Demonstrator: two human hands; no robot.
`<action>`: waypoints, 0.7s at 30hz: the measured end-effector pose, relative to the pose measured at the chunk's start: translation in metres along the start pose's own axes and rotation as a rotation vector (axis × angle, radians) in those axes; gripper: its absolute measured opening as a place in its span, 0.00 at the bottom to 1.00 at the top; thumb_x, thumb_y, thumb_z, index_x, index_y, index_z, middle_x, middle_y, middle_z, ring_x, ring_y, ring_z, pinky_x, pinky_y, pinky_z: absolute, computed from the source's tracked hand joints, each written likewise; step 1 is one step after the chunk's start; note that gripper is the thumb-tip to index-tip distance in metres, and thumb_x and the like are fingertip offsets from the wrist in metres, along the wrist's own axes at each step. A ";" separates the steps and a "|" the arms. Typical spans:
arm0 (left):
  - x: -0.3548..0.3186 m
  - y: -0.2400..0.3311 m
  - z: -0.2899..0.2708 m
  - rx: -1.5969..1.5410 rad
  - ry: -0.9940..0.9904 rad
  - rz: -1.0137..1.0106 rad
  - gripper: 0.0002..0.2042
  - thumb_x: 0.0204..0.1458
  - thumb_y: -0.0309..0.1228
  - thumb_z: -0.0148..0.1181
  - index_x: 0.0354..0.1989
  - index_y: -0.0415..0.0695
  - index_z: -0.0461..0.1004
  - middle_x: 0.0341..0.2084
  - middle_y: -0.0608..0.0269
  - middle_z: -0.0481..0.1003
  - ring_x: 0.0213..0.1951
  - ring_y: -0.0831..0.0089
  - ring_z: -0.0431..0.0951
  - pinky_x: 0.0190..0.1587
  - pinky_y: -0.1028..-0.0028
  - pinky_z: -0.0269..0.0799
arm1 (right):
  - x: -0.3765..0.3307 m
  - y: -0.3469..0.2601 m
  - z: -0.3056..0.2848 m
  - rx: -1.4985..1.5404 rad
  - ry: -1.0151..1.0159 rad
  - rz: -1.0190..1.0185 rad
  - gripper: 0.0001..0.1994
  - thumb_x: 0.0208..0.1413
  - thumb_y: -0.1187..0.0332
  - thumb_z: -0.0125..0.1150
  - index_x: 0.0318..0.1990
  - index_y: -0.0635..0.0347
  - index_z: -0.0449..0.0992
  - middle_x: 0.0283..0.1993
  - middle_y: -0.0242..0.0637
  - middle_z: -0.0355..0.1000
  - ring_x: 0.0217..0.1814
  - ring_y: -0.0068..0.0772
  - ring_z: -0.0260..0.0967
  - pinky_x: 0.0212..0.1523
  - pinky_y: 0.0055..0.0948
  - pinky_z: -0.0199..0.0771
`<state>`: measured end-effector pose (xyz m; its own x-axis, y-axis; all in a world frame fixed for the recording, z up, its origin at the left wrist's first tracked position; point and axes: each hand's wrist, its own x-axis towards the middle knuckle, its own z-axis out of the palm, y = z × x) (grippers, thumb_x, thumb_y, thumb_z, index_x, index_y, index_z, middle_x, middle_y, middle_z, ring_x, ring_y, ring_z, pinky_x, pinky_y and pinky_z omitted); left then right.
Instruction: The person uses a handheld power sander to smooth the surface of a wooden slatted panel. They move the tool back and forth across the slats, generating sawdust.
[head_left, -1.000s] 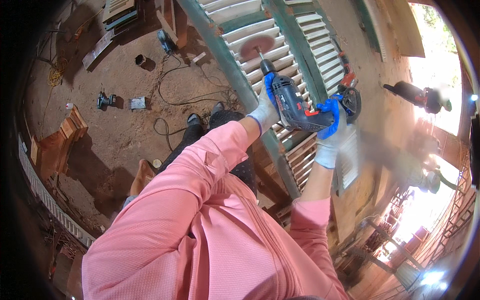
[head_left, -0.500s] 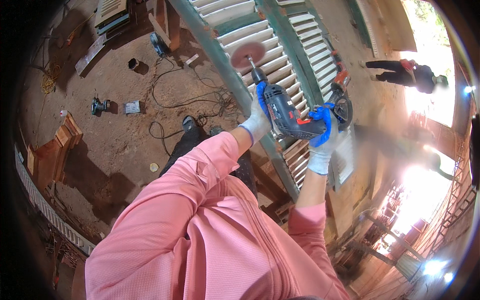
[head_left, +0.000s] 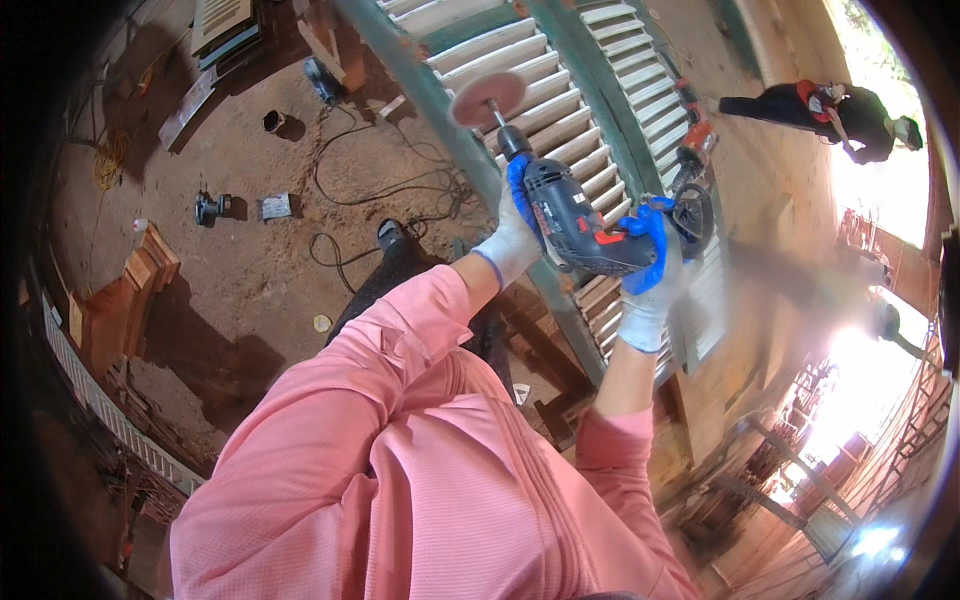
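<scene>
Disc [head_left: 486, 98] has slid left since the earlier frames: was over the slats, now overlaps the green left rail of the shutter [head_left: 604, 95]. Background person [head_left: 855, 120], upper right, has shifted too.

Drill [head_left: 575, 215] is upper centre of frame, above the shutter: dark plastic body, red trigger area, metal shank out to the thin, round, reddish disc. Left hand [head_left: 510, 230] wraps the body behind the chuck, fingers [head_left: 519, 195] closed on it. Right hand [head_left: 650, 270] grips the rear handle, fingers curled round. Both gloves: white knit, blue-coated fingers. Sleeves and jacket [head_left: 430, 470]: pink, fine textured weave.

Shutter: worn green frame, pale slanted slats. Red-and-black tool [head_left: 697, 140] right of the drill. Thin dark cable [head_left: 385, 190] looped on rough brown floor [head_left: 250, 330], upper left; stepped wooden piece [head_left: 140, 280] at left.

Hard to read: can't tell if the disc touches the slats. Left fingertips partly behind the drill. Shutter's top end cut off by frame edge. Grey blur and glare at right hide detail.
</scene>
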<state>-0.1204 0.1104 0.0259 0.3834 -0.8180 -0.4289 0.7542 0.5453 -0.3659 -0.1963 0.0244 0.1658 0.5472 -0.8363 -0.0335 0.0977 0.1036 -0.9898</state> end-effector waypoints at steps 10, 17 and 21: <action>0.025 -0.022 -0.004 0.094 -0.012 0.048 0.30 0.51 0.61 0.50 0.43 0.44 0.76 0.35 0.51 0.79 0.38 0.49 0.80 0.47 0.45 0.76 | 0.026 0.009 -0.036 0.060 -0.025 0.033 0.09 0.53 0.76 0.62 0.40 0.72 0.77 0.32 0.42 0.76 0.27 0.33 0.76 0.33 0.33 0.81; 0.029 0.005 0.012 0.230 -0.085 -0.007 0.28 0.52 0.57 0.46 0.43 0.42 0.76 0.37 0.51 0.79 0.39 0.52 0.80 0.49 0.49 0.77 | 0.030 0.004 -0.019 -0.090 -0.094 -0.144 0.09 0.56 0.74 0.61 0.40 0.73 0.78 0.34 0.43 0.77 0.30 0.36 0.78 0.34 0.34 0.82; 0.031 0.009 0.023 0.290 -0.049 0.042 0.28 0.53 0.56 0.46 0.43 0.42 0.77 0.37 0.51 0.80 0.40 0.53 0.80 0.50 0.53 0.77 | 0.029 0.003 -0.010 -0.077 -0.060 -0.178 0.09 0.54 0.76 0.62 0.41 0.73 0.77 0.32 0.43 0.77 0.29 0.35 0.78 0.32 0.32 0.80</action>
<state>-0.0887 0.0855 0.0282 0.4375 -0.8075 -0.3956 0.8552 0.5096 -0.0943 -0.1881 -0.0048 0.1606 0.5755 -0.8041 0.1491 0.1347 -0.0866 -0.9871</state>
